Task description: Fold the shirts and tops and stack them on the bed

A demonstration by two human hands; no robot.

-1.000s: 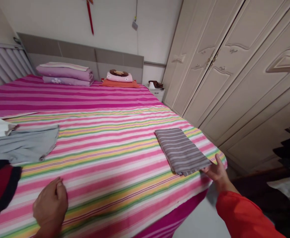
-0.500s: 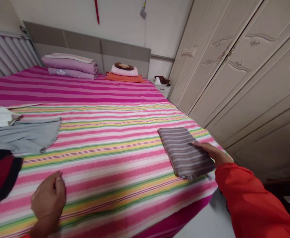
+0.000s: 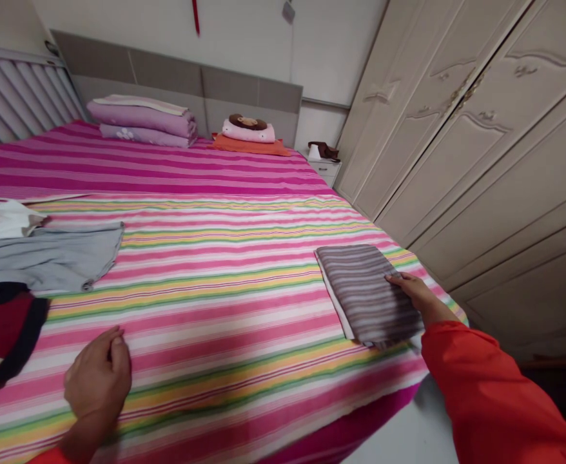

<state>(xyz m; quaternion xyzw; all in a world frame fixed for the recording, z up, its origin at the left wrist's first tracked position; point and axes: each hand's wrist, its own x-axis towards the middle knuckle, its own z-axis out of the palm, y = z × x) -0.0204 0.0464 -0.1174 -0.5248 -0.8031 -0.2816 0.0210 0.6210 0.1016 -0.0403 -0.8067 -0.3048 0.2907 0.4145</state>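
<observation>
A folded grey-brown striped garment lies flat at the right side of the bed, with a pale strip showing along its left edge. My right hand, in a red sleeve, grips its right edge, thumb on top and the other fingers partly hidden. My left hand is loosely curled over the striped sheet at the lower left, and nothing shows in it. Nearest to that hand is a dark red and navy garment, cut off by the left edge of the view.
Grey clothing and a white cloth lie at the left. Folded lilac bedding and a pink pillow rest by the headboard. A nightstand and a wardrobe stand along the right.
The view has shifted slightly. The striped garment's left edge now stands a little apart from the sheet, showing a pale strip. My right hand keeps its place at the right edge; my left stays curled.
</observation>
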